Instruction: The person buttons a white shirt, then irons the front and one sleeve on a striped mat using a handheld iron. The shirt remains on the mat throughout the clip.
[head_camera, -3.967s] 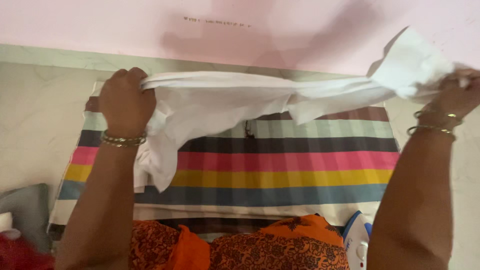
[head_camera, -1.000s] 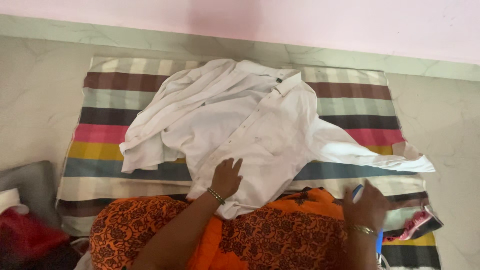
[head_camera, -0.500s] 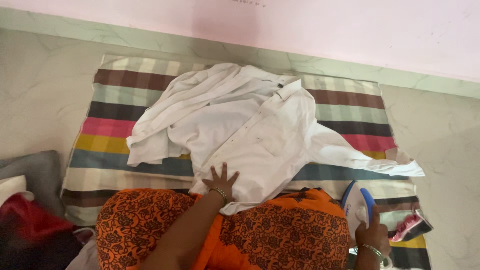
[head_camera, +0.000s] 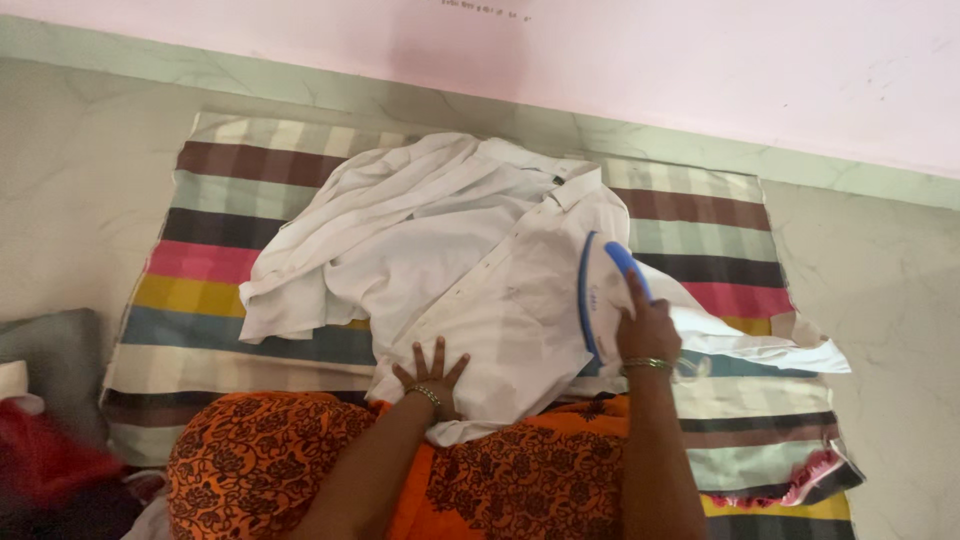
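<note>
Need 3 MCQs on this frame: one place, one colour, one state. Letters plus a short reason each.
1. Where does the iron sit?
A. on the white shirt
B. on the bare floor
C. on the wall

2. What colour is the iron's handle?
A. red
B. blue
C. green

3. How does the left hand lie?
A. fist in the air
B. pinching a collar
C. flat, fingers spread, on the shirt's hem

Key: 1 A, the right hand holds it on the shirt front; 2 B, blue grip over white body; 3 C, palm presses the cloth over the striped mat.
</note>
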